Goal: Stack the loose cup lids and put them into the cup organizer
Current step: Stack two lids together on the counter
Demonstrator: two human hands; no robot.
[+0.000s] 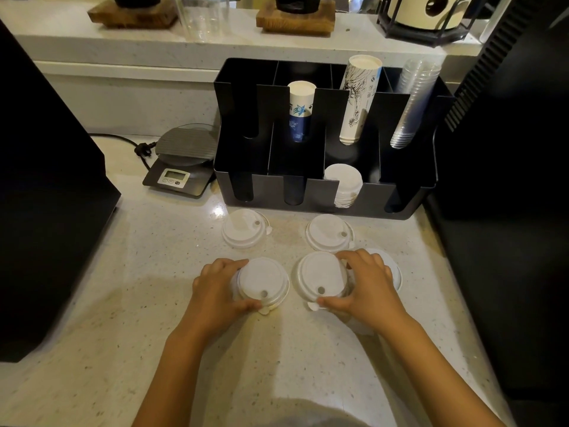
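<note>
Left hand (pixel 215 291) grips a small lid stack (pixel 262 283) on the counter (pixel 154 303); right hand (pixel 368 288) pinches a single lid (pixel 320 277), covering another (pixel 391 266). Beyond lie two loose lids (pixel 244 228) (pixel 329 232), unobstructed. Farther: organizer (pixel 326 140) holding stacked lids (pixel 345 186); scale (pixel 181 161) at left.

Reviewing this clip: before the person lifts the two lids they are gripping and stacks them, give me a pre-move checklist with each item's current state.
1. Left hand has a grip on the near-left lid: ok, fingers wrap its rim.
2. Right hand has a grip on the near-right lid: ok, thumb and fingers pinch its edges.
3. Only one lid in each grip: cannot tell; another lid shows partly under the right hand.
4. Far-left lid and far-right lid lie apart from the hands: ok.
5. Cup organizer has a lid slot in use: ok, a white lid stack sits in a front compartment.
6. Room left above that stack: cannot tell.
</note>
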